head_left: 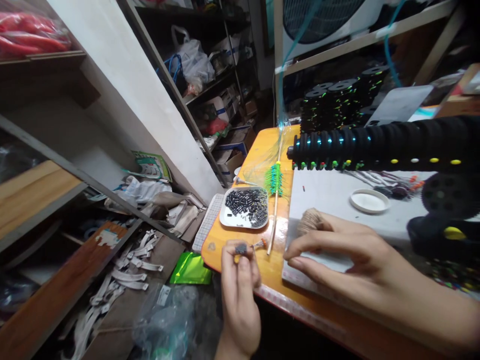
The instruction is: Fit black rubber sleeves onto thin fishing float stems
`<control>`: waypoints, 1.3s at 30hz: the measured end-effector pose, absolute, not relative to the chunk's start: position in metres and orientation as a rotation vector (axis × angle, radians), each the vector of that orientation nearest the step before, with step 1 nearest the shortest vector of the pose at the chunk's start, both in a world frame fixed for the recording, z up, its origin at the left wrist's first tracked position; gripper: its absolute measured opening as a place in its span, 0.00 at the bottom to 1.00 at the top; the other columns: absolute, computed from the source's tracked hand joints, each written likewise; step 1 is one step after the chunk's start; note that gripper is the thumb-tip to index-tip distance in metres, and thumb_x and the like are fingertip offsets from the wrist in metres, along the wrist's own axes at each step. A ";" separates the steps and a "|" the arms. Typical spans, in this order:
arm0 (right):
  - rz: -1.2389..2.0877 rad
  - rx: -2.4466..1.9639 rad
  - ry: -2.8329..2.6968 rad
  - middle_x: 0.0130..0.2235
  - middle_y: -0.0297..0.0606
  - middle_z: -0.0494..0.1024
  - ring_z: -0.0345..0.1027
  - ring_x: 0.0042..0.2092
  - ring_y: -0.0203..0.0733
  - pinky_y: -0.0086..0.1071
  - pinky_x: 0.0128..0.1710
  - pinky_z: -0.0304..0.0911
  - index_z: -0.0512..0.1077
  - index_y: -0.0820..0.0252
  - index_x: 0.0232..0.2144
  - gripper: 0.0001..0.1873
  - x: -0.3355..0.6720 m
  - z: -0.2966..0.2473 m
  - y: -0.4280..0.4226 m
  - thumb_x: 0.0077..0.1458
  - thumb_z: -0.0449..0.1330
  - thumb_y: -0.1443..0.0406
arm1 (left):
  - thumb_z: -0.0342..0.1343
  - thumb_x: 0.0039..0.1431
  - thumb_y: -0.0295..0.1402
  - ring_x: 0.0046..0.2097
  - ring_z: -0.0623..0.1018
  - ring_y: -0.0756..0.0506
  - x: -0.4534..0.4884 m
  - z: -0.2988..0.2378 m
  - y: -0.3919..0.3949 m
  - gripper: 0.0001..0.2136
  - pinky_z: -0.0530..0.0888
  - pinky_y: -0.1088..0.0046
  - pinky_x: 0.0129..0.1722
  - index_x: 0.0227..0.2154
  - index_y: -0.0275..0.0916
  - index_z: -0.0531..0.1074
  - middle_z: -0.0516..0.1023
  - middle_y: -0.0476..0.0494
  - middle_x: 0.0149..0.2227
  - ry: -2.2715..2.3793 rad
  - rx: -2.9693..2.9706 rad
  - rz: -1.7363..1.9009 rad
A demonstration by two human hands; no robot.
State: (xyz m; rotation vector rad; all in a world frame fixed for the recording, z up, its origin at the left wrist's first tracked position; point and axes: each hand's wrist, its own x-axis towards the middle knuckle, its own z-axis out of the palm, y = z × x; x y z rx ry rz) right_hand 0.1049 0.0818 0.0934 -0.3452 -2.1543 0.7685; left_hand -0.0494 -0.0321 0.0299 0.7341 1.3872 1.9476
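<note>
My left hand (242,300) is closed at the table's front edge, fingers curled with the thumb pressed in. A small dark grey piece (241,248) shows at its fingertips; its kind cannot be made out. A thin orange-tipped piece (260,243) juts out just right of these fingers. To the right, my right hand (348,260) has thumb and index finger brought together in a pinch. Anything between those tips is too small to see. A tan, rough-looking wrapping (310,222) appears at another finger of this hand. A white tray (228,221) of small black cylindrical pieces lies beyond my left hand.
A thin stick with green bristly pieces (276,180) lies on the orange table (213,247). Black ribbed rods (375,142) with coloured dots extend over the white board (318,185) at right. A round white lid (369,201) rests there. Metal shelving (183,105) stands at left.
</note>
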 end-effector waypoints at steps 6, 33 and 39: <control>0.965 -0.293 -2.097 0.33 0.38 0.81 0.77 0.34 0.36 0.25 0.33 0.71 0.83 0.57 0.36 0.07 0.104 0.083 0.082 0.65 0.64 0.67 | 0.64 0.64 0.48 0.24 0.60 0.54 -0.010 0.030 -0.030 0.15 0.62 0.81 0.24 0.39 0.41 0.76 0.67 0.53 0.27 1.056 0.556 1.809; 0.826 -0.185 -2.240 0.39 0.41 0.79 0.77 0.40 0.40 0.26 0.36 0.72 0.79 0.55 0.42 0.06 0.108 0.070 0.078 0.65 0.62 0.69 | 0.70 0.60 0.41 0.23 0.66 0.55 -0.015 0.041 -0.037 0.13 0.62 0.84 0.24 0.29 0.40 0.74 0.70 0.54 0.21 0.967 0.471 2.013; 0.793 -0.180 -2.199 0.38 0.41 0.78 0.77 0.39 0.40 0.26 0.36 0.73 0.79 0.56 0.41 0.05 0.107 0.072 0.077 0.64 0.63 0.66 | 0.69 0.60 0.41 0.23 0.65 0.56 -0.016 0.039 -0.038 0.13 0.62 0.85 0.24 0.30 0.40 0.74 0.70 0.55 0.22 0.941 0.461 1.991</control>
